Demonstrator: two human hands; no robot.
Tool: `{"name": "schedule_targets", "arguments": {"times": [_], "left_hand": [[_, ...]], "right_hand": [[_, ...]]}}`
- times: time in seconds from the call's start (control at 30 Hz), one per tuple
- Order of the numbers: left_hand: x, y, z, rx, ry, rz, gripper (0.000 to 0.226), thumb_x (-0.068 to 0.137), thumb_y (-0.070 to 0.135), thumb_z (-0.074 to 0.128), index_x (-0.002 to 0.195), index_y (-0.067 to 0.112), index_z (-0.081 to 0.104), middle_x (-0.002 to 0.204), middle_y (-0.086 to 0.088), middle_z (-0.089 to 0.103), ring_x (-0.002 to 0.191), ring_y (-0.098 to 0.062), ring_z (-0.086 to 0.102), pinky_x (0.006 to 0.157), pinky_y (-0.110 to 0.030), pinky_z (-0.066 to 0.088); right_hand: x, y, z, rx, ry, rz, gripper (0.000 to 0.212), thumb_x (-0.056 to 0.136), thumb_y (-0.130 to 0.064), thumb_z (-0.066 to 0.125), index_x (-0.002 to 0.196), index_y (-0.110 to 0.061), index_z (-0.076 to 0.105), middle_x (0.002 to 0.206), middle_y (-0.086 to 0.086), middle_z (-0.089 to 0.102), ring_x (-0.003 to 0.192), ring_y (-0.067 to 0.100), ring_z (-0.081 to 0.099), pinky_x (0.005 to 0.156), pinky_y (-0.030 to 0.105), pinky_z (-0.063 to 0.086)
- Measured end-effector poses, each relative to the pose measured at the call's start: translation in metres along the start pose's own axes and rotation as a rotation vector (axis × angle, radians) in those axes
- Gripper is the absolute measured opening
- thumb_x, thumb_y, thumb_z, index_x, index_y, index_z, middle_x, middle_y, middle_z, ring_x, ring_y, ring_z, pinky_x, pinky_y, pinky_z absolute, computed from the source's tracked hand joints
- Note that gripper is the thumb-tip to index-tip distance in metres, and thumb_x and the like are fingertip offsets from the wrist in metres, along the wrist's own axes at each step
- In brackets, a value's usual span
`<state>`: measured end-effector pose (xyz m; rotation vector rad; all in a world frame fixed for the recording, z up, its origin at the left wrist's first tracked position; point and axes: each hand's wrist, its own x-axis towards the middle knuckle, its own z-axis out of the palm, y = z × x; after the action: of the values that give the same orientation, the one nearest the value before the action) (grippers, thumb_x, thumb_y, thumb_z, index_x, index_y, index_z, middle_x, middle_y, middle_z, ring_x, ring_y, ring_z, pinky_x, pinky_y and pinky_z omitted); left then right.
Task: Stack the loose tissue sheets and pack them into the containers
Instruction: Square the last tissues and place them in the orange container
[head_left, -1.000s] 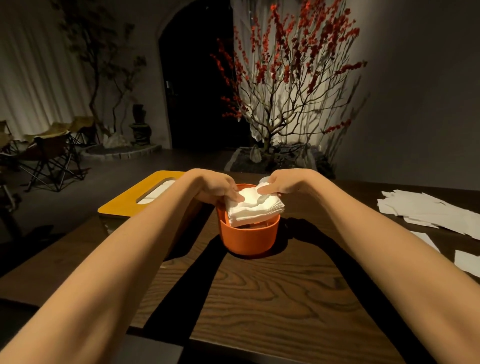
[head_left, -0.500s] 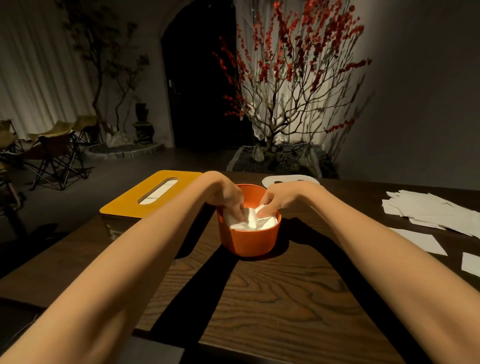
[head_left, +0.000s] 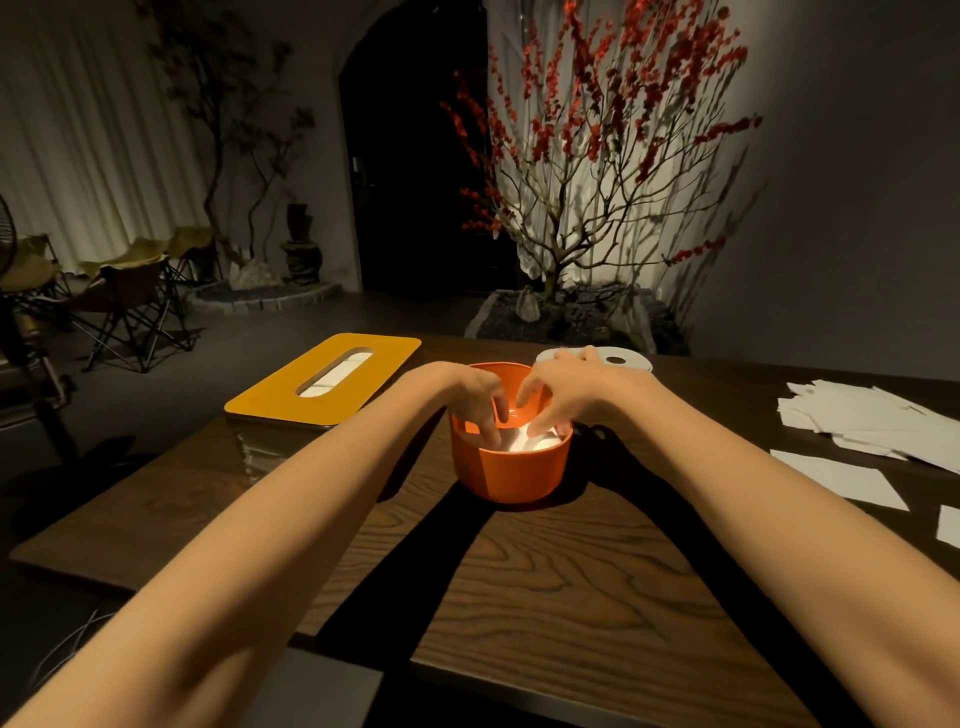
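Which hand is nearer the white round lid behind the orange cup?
Right. The right hand overlaps the lid's near edge; the left hand is over the cup's left side.

Dark wooden table, orange round container at its middle, yellow-lidded tissue box at far left, white round lid behind, loose tissue sheets scattered right

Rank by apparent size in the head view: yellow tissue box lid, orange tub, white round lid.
1. yellow tissue box lid
2. orange tub, which looks close to the first, so unsure
3. white round lid, smallest; partly hidden by the right hand and farthest away
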<state>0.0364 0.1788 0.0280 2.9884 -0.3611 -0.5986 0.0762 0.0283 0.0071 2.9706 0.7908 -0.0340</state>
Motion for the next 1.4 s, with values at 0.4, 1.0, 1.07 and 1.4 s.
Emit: {"name": "schedule_targets", "arguments": {"times": [0.4,1.0,1.07,1.4], "left_hand": [[-0.013,0.011,-0.011,0.211,-0.158,-0.065,0.037,0.095,0.026,0.058,0.132,0.022,0.058,0.135,-0.004,0.053,0.125,-0.024,0.048,0.100,-0.033,0.041],[0.015,0.083,-0.002,-0.350,0.420,0.322,0.016,0.089,0.011,0.065,0.104,0.008,0.067,0.080,0.009,0.055,0.071,-0.003,0.050,0.056,-0.012,0.037],[0.018,0.103,-0.001,-0.341,0.398,0.363,0.018,0.089,0.011,0.065,0.106,0.007,0.066,0.083,0.006,0.056,0.071,-0.002,0.050,0.056,-0.010,0.038],[0.031,0.196,0.022,-0.288,0.288,0.516,0.019,0.092,0.013,0.063,0.109,0.007,0.065,0.079,0.008,0.056,0.069,0.000,0.050,0.049,-0.001,0.037]], "right_hand": [[-0.011,-0.021,-0.019,-0.101,-0.257,-0.077,0.017,0.087,-0.028,0.066,0.073,-0.028,0.056,0.075,-0.012,0.054,0.093,0.014,0.053,0.098,0.040,0.036],[-0.089,0.060,-0.020,0.367,-0.005,0.193,0.011,0.096,-0.005,0.048,0.095,-0.005,0.060,0.086,0.005,0.063,0.066,0.006,0.054,0.065,0.017,0.043],[-0.105,0.075,-0.015,0.375,0.002,0.229,0.014,0.096,-0.004,0.047,0.096,-0.004,0.061,0.081,0.002,0.062,0.067,0.008,0.055,0.066,0.018,0.044],[-0.181,0.136,0.004,0.456,0.048,0.396,0.014,0.095,-0.008,0.052,0.087,-0.007,0.064,0.085,0.009,0.063,0.072,0.014,0.056,0.074,0.026,0.049]]}}
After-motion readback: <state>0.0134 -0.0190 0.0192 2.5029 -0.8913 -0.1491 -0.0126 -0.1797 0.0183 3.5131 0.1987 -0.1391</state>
